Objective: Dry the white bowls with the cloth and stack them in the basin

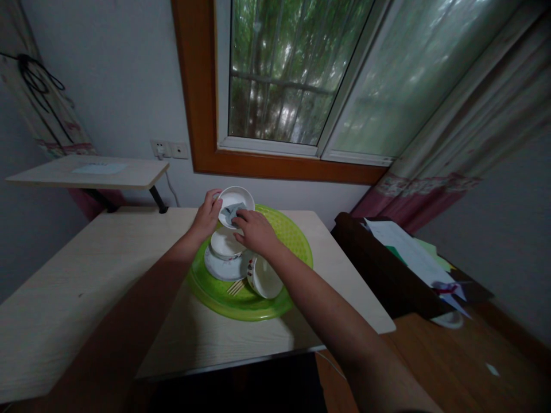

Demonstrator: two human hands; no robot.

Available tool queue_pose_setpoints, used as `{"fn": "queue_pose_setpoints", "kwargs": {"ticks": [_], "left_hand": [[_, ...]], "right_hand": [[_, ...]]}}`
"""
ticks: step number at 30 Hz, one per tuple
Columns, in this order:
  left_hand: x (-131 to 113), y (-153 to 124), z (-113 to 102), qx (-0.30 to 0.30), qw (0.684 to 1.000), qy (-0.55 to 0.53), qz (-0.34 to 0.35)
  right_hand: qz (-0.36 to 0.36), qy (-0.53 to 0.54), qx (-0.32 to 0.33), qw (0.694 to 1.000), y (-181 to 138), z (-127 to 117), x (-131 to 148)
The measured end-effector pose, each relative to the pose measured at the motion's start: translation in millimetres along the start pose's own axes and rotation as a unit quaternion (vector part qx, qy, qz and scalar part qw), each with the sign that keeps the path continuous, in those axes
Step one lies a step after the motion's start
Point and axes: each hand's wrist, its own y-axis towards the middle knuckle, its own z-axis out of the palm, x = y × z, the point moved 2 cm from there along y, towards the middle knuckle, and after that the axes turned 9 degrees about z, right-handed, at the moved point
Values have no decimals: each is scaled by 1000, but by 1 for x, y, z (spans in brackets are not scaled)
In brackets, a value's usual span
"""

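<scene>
My left hand (208, 215) grips the rim of a white bowl (238, 194), raised and tilted towards me above a green tray (301, 252). Inside that bowl my right hand (257, 229) presses a grey cloth (233, 213), its fingers closed on it. Below, another white bowl (226, 242) sits on a white plate (224, 268) on the tray. To its right a white bowl with a red pattern (267, 278) lies on its side. Several chopsticks (236, 287) lie between the plate and this bowl, only their ends showing.
The tray rests on a pale wooden table (146, 252). A raised shelf (86, 172) stands at the table's left back. Behind is a wall with a window (297, 74) and a power socket (169, 149). Papers (408, 252) lie on a dark brown piece of furniture at the right.
</scene>
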Motion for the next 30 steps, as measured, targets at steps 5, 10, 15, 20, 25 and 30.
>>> {"fn": "queue_pose_setpoints", "kwargs": {"ticks": [5,10,15,20,25,30], "left_hand": [[4,1,4,-16,989,-121,-78],[6,1,8,8,959,-226,-169],[5,3,7,22,968,-222,-119],[3,6,2,-29,981,-174,-76],[6,5,2,-27,986,-145,-73],[8,5,2,-38,987,-144,-67]], "right_hand": [[32,-95,-52,994,1,-13,4],[31,-138,-41,989,1,-18,4],[-10,-152,-23,988,-1,-19,5],[-34,-138,-16,990,0,-19,11],[-45,-115,8,992,1,-16,12],[-47,-102,8,994,1,-10,13]]}}
